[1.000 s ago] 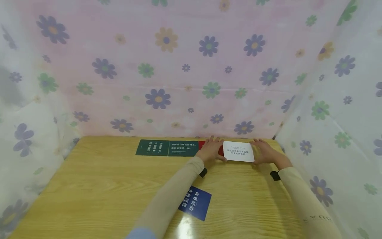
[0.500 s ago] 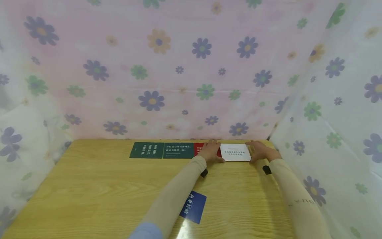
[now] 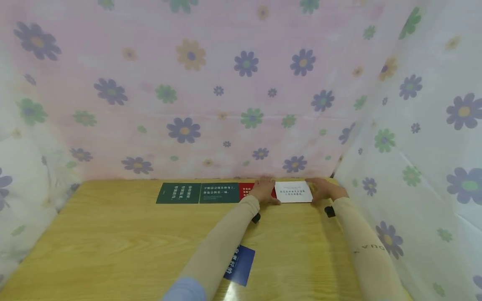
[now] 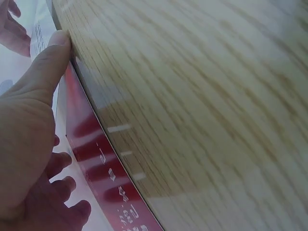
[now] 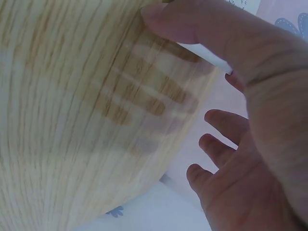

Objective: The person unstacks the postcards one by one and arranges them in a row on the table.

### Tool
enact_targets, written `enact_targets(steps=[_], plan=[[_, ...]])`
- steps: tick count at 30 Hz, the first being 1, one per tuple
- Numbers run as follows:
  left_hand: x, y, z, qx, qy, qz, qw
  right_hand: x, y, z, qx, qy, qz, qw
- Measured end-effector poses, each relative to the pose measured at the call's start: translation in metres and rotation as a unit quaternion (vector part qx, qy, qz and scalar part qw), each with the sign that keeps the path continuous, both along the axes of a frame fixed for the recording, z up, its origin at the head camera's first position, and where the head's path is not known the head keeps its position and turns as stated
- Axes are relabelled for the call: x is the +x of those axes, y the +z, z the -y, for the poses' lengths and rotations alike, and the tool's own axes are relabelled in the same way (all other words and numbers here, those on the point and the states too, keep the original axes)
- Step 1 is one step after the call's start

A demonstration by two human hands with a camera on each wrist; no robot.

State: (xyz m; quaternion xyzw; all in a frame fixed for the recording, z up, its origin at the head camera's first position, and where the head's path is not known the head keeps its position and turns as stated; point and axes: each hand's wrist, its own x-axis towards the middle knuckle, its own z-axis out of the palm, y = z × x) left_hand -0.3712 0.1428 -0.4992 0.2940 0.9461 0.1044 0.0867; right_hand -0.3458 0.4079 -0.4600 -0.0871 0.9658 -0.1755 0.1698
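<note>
A white card [image 3: 293, 192] with printed text lies at the right end of a row of cards along the table's back edge. My left hand [image 3: 265, 190] grips its left end, thumb at the near corner, and covers part of a red card [image 3: 245, 189]. At the right end, my right hand [image 3: 324, 189] holds the white card with its thumb at the near corner and a finger at the far one. In the right wrist view the other fingers [image 5: 222, 124] reach off the card. Further left in the row are two dark green cards [image 3: 219, 193], the outer one [image 3: 178, 193] with its text turned sideways.
A blue card [image 3: 239, 266] lies askew nearer the front, partly behind the left sleeve [image 3: 216, 246]. The wooden table [image 3: 124, 242] meets a flowered curtain [image 3: 211, 146] at the back. Another curtain side [image 3: 421, 188] rises close to the right arm.
The whole view has shifted slightly left as the head turns. The white card now sits more level and in line with the row; both hands stay at its ends.
</note>
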Motion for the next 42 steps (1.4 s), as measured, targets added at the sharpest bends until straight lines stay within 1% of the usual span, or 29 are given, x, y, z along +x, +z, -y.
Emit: enact_targets(steps=[4, 9, 13, 15, 18, 20, 22, 24, 26, 29, 32, 34, 37, 42], plan=[[0.002, -0.003, 0.002, -0.002, 0.003, 0.004, 1.0, 0.002, 0.0, 0.006, 0.008, -0.02, 0.022, 0.9995], [0.005, -0.003, 0.005, -0.006, 0.005, 0.005, 1.0, 0.002, -0.001, 0.01, 0.018, -0.028, 0.036, 0.9988], [0.01, -0.001, 0.009, 0.0, 0.006, 0.003, 1.0, 0.005, -0.002, 0.012, 0.023, -0.017, 0.038, 0.9989], [0.014, 0.0, 0.013, 0.011, 0.001, -0.004, 0.9999, 0.009, -0.002, 0.014, 0.033, -0.003, 0.028, 0.999], [0.023, 0.005, 0.024, 0.027, -0.018, -0.007, 0.9994, 0.018, -0.001, 0.019, 0.066, 0.036, -0.01, 0.9971], [0.031, 0.009, 0.038, 0.036, -0.034, -0.003, 0.9987, 0.028, -0.001, 0.024, 0.075, 0.051, -0.038, 0.9951], [0.04, 0.013, 0.056, 0.039, -0.05, 0.013, 0.9979, 0.039, -0.001, 0.03, 0.065, 0.061, -0.059, 0.9943], [0.049, 0.016, 0.077, 0.032, -0.062, 0.025, 0.9973, 0.051, -0.002, 0.039, 0.036, 0.063, -0.069, 0.995], [0.058, 0.016, 0.099, 0.022, -0.071, 0.032, 0.9968, 0.063, -0.004, 0.049, 0.009, 0.072, -0.081, 0.994], [0.077, 0.016, 0.13, 0.01, -0.075, 0.043, 0.9962, 0.08, -0.012, 0.066, -0.017, 0.093, -0.105, 0.99], [0.095, 0.017, 0.158, 0.016, -0.076, 0.058, 0.9953, 0.099, -0.02, 0.087, -0.03, 0.112, -0.125, 0.9854], [0.105, 0.019, 0.172, 0.02, -0.076, 0.061, 0.995, 0.112, -0.023, 0.101, -0.032, 0.119, -0.132, 0.9835], [0.118, 0.021, 0.19, 0.02, -0.073, 0.059, 0.9954, 0.134, -0.023, 0.124, -0.029, 0.131, -0.136, 0.9816], [0.139, 0.022, 0.213, 0.029, -0.066, 0.055, 0.9958, 0.167, -0.02, 0.162, -0.034, 0.153, -0.136, 0.9782]])
